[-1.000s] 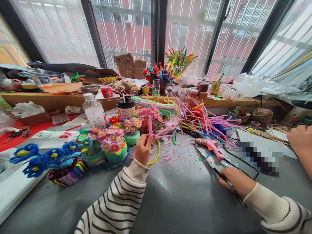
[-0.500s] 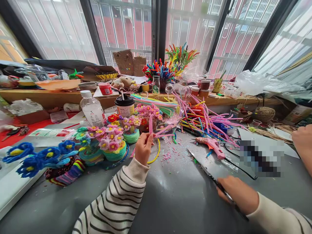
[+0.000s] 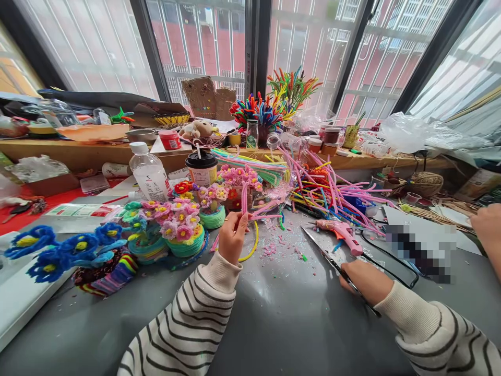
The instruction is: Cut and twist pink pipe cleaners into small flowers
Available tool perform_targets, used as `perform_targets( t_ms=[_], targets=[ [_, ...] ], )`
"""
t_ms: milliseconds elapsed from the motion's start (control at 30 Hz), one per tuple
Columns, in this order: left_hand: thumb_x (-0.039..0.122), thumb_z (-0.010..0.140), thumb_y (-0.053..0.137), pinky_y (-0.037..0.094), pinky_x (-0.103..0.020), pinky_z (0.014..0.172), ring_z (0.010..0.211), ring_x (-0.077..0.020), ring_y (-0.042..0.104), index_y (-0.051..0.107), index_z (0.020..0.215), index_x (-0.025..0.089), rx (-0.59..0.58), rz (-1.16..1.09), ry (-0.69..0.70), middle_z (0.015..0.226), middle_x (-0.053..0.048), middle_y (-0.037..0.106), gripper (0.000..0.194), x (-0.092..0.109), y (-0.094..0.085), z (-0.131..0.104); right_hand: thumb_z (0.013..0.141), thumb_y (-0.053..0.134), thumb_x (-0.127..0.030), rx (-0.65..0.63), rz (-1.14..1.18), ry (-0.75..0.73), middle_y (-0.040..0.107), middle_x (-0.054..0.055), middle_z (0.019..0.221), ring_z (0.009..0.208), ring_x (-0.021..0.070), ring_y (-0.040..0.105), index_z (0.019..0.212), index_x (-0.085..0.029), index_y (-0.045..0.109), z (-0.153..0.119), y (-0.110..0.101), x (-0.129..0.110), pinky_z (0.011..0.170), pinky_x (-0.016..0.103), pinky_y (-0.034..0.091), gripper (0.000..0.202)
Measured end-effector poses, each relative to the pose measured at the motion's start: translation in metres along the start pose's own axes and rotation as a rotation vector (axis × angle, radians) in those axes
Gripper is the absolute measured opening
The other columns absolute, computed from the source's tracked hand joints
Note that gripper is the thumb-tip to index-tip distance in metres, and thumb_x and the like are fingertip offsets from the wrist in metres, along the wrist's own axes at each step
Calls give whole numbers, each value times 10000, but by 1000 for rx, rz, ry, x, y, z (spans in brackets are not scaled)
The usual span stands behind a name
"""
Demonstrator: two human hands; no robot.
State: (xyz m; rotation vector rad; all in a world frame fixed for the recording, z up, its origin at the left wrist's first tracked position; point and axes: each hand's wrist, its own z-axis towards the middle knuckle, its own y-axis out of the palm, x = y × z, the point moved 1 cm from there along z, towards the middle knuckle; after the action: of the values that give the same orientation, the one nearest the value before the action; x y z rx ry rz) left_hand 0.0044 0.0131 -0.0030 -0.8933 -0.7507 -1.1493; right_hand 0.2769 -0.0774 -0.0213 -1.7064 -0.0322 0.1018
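Observation:
My left hand (image 3: 234,235) is closed in a pinch round pink pipe cleaners (image 3: 245,198), which stand up above my fingertips. My right hand (image 3: 366,282) grips long scissors (image 3: 319,248), their tips pointing forward and left over the table. Just beyond the blades lies a pink glue gun (image 3: 342,233) with a black cord. Beside my left hand a yellow pipe cleaner (image 3: 255,245) curves across the table. Left of that hand stand pots of pink pipe-cleaner flowers (image 3: 178,219). Dark blue flowers (image 3: 74,248) lean out of a striped pot farther left.
A tangled heap of pipe cleaners (image 3: 329,188) lies at the back, near a clear bottle (image 3: 147,172) and a lidded cup (image 3: 201,167). Pink scraps (image 3: 270,249) litter the grey table (image 3: 282,324). Another person's hand (image 3: 488,227) shows at the right edge.
My right hand has moved left and slightly forward with the scissors. Small green and pink bits now show on the table near the blade tips. My left hand has barely moved.

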Motion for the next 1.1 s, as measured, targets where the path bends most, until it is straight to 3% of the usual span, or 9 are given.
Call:
perform_targets(
  t_ms=[133,333,433,567,767,967,1100],
  targets=[
    [351,775,397,415,-208,528,524,-75,462,555,791,138,-2,7,8,723,-14,481,265,-1,1,0,583,436,-116,-10,75,-104,287,-32,399,339,80,328,394,-186,384,-5,4,-1,380,232,189,208],
    [352,775,396,416,-205,521,525,-76,468,553,787,141,2,9,0,721,-17,493,264,1,0,-1,604,406,-72,-195,-72,-85,322,-17,426,393,102,392,412,-166,382,-13,-1,-4,411,232,200,215],
    [347,774,400,415,-205,519,515,-72,464,554,781,142,1,7,1,721,-15,490,257,0,1,-1,704,362,-148,-154,-153,-77,399,7,470,456,136,469,505,-158,457,-17,-3,2,442,242,228,221],
    [344,775,399,414,-204,520,517,-72,463,556,789,143,2,13,3,714,-13,487,255,-1,1,-1,708,354,-145,-124,-213,-35,517,55,572,549,179,532,619,-158,509,-12,-8,8,469,254,254,179],
    [340,776,399,409,-201,518,515,-70,463,555,783,139,1,17,0,709,-11,482,255,-1,0,-1,679,385,-133,-200,-165,-59,524,78,560,556,195,541,556,-160,496,3,-13,-1,460,262,285,168],
    [335,775,403,411,-200,514,520,-72,463,558,790,137,-3,9,2,714,-13,478,252,0,0,0,694,376,-110,-195,-241,-22,559,119,616,593,242,572,623,-136,537,-9,-5,-13,465,276,304,177],
    [331,774,405,409,-198,506,522,-71,463,560,784,135,-6,4,7,721,-15,477,250,0,1,0,707,367,-122,-225,-260,-56,595,130,677,633,242,579,665,-136,545,-17,-6,-6,496,281,320,183]
  ],
)
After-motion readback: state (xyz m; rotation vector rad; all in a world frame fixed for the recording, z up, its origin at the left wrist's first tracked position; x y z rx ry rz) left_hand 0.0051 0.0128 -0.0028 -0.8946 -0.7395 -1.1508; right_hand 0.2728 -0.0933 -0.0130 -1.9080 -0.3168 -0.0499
